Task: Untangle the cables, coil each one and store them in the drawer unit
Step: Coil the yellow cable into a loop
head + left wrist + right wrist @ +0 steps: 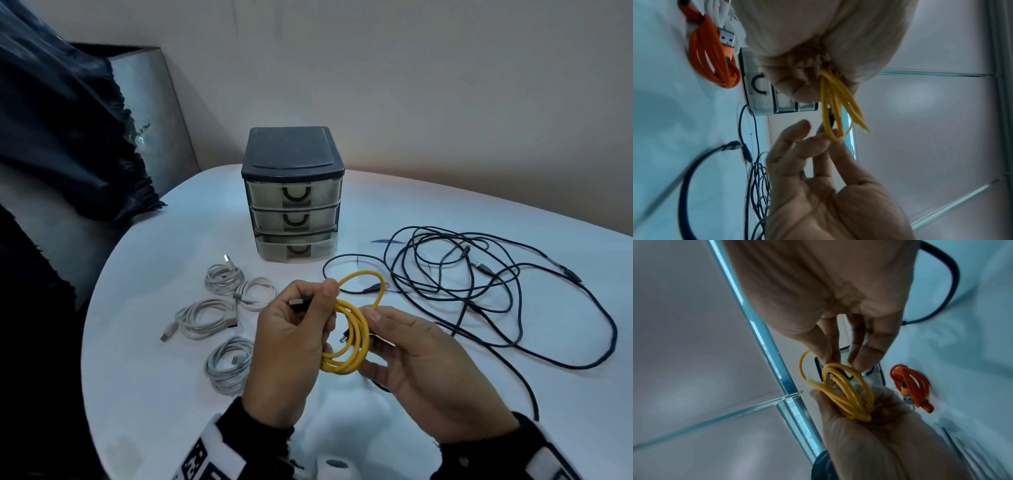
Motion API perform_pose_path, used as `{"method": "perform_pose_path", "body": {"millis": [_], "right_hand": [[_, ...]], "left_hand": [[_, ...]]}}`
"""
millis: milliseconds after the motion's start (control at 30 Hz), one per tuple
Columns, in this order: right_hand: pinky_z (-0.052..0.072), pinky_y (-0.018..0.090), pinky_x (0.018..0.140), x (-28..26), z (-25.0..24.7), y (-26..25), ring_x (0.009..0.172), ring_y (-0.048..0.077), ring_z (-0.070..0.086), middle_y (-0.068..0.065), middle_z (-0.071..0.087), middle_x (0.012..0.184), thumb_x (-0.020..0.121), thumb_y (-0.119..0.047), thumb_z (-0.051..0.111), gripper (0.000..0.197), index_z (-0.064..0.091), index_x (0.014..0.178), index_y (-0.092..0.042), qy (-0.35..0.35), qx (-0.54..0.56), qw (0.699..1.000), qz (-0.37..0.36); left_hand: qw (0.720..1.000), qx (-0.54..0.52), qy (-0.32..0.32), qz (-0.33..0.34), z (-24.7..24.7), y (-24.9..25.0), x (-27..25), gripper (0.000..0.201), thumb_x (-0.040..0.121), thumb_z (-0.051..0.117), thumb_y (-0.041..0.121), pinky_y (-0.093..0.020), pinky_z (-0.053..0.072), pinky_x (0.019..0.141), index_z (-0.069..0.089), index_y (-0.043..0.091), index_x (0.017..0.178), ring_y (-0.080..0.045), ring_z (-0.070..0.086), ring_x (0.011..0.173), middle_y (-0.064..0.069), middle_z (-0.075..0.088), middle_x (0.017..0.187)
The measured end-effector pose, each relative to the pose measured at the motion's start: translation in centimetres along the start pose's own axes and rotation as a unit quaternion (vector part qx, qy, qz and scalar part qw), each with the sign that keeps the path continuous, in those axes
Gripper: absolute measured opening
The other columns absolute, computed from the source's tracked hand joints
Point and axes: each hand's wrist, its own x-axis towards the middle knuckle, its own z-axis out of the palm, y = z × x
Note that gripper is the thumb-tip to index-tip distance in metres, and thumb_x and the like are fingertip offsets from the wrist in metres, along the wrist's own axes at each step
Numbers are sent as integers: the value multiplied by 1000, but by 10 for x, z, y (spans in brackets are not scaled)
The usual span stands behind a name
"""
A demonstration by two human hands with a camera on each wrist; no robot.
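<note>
— What have you got in your fingers?

— My left hand (291, 346) is curled round the yellow cable (349, 339), pinching its loops and a plug end above the table (144, 394). My right hand (421, 366) pinches the far side of the coil between thumb and fingertips.

— How do you finish it well?

— I'd keep the loops even, tuck the loose top loop in, and not let the left thumb slip.

— And beyond?

— Coiled white cables (222, 308) lie to the left, the black cables (479, 274) are a tangle on the right, and the drawer unit (293, 192) stands behind, its bottom drawer (294, 248) slightly open.
</note>
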Motion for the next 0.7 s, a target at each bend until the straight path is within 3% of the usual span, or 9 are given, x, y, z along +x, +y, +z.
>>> {"method": "perform_pose_path", "body": {"millis": [133, 233, 333, 467, 533, 600, 700], "right_hand": [[60, 29, 62, 1, 4, 0, 72, 23, 70, 19, 72, 90, 75, -12, 61, 30, 68, 100, 3, 9, 123, 992, 7], [59, 31, 64, 1, 9, 8, 71, 23, 68, 19, 70, 90, 71, -13, 63, 34, 60, 104, -3, 15, 119, 993, 23], [56, 35, 79, 0, 13, 12, 79, 23, 67, 17, 70, 93, 78, -19, 59, 20, 61, 93, -6, -11, 111, 993, 47], [45, 42, 88, -3, 16, 10, 88, 28, 65, 20, 70, 101, 86, -28, 55, 30, 66, 101, -4, -2, 131, 990, 58], [48, 37, 85, -4, 20, 12, 87, 22, 66, 13, 71, 95, 81, -31, 63, 31, 70, 98, -6, -5, 61, 998, 26], [54, 28, 77, -3, 24, 17, 79, 17, 67, 10, 70, 84, 75, -20, 69, 29, 72, 100, -5, 12, 5, 1000, -14], [53, 21, 69, -4, 27, 20, 70, 13, 67, 7, 69, 73, 86, -1, 65, 19, 75, 97, -12, 45, -62, 996, -50]], "left_hand": [[1000, -15, -2, 22, 1, -3, -1, 19, 72, 67, 39, -21, 42, 46, 67, 20, 70, -11, 44, 49, 1, 51, 55], [999, -3, 0, 48, 2, -2, 0, 17, 70, 69, 42, -23, 45, 50, 68, 25, 70, -11, 48, 53, 2, 53, 58], [998, 9, 27, 52, -2, -3, 4, 32, 68, 72, 46, -23, 42, 49, 65, 18, 83, -12, 47, 53, -1, 52, 58], [996, 28, 74, 49, -6, -9, 8, 34, 71, 72, 42, -24, 47, 51, 64, 10, 82, -15, 54, 56, -6, 58, 60], [995, 41, 79, 46, -5, -11, 7, 27, 71, 71, 41, -23, 47, 51, 71, 15, 77, -13, 54, 56, -3, 58, 59], [996, 47, 69, 40, -1, -12, 4, 27, 74, 70, 42, -27, 45, 54, 74, 16, 77, -12, 50, 55, -1, 55, 57], [996, 47, 62, 37, 4, -12, -1, 31, 76, 66, 43, -27, 45, 56, 75, 13, 80, -11, 46, 55, 2, 51, 57]]}}
